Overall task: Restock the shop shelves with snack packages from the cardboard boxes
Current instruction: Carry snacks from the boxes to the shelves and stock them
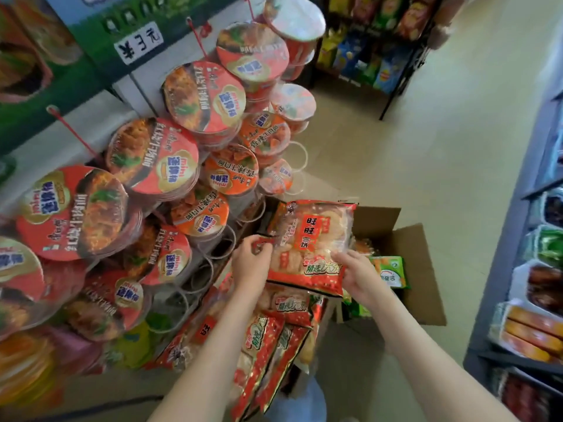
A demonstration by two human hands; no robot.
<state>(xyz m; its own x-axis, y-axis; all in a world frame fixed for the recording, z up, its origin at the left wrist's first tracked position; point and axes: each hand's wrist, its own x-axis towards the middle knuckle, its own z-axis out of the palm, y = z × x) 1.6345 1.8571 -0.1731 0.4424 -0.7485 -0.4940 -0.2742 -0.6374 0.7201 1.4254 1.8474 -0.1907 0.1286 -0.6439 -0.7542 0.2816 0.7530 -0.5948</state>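
Here both hands hold a red rice-cracker pack [310, 245] above the open cardboard box [420, 269]: the left hand [251, 263] fingers pinch its left edge, the right hand [358, 274] fingers grasp its lower right corner, beside stacked noodle cups [158, 159].

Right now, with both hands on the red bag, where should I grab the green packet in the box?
Probably take the green packet by its right edge, reaching down from above through the open top of the box. The packet lies face up with that edge bare, while its left side is hidden behind the right hand and the red bag.
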